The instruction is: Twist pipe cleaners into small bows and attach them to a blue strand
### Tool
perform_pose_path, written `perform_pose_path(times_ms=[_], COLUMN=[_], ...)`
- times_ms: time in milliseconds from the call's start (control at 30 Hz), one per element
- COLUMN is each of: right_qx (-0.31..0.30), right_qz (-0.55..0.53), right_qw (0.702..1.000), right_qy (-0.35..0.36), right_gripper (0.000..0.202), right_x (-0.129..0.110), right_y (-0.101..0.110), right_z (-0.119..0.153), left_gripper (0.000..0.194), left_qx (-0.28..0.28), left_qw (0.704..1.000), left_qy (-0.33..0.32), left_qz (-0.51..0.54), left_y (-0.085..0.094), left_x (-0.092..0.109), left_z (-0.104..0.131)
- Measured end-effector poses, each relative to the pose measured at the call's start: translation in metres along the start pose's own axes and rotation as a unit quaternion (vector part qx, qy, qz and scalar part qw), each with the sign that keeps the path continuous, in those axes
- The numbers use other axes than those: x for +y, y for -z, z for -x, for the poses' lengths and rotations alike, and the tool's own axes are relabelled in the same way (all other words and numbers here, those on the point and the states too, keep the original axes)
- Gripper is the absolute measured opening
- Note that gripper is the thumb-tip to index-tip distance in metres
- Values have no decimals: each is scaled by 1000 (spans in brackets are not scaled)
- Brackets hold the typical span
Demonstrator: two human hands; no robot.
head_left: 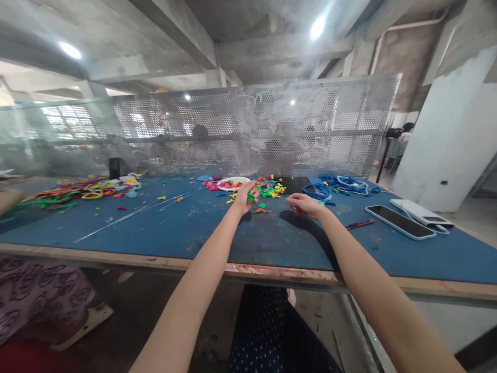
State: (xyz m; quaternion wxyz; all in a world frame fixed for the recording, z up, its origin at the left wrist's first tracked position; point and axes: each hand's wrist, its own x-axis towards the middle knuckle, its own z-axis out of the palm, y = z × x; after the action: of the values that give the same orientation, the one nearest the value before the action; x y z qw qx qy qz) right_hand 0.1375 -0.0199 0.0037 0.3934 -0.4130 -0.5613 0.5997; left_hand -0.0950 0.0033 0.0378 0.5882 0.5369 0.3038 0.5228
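My left hand is over the blue table, with its fingers curled round a small green knobbly piece. To its right, my right hand hovers just above the surface. Its fingertips are pressed together, and whatever they may pinch is too small to make out. Between and beyond the hands lies a pile of yellow and green pieces. Just in front of it are an orange piece and another green one. A white plate with red and pink pieces stands behind my left hand.
Blue cords lie behind my right hand. A phone, a white power bank and a dark red pen are at the right. Colourful strips and another person's arm are at the left. A perforated metal screen borders the back.
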Motion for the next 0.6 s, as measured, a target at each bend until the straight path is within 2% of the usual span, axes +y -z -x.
perform_pose_path(times_ms=[100,200,300,367,500,600], right_qx=[-6,-70,-114,-110,-62,-49], right_qz=[-29,-50,-63,-70,-89,-100], right_qw=[999,996,992,991,993,993], right_qy=[17,1,-2,9,35,31], right_gripper=[31,36,28,23,21,24], right_x=[-5,-14,-19,-19,-15,-14], right_y=[-14,-30,-33,-27,-10,-12], right_z=[3,11,17,16,10,8], left_gripper=[27,25,21,20,20,21], left_qx=[-24,-53,-80,-94,-101,-86], left_qw=[999,997,995,993,992,995], left_qy=[26,47,62,71,70,49], left_qz=[6,-1,-12,-17,-13,-9], left_y=[-4,-8,-8,-6,-5,-8], left_x=[-1,-5,-8,-8,-9,-11], left_z=[2,4,6,6,5,3])
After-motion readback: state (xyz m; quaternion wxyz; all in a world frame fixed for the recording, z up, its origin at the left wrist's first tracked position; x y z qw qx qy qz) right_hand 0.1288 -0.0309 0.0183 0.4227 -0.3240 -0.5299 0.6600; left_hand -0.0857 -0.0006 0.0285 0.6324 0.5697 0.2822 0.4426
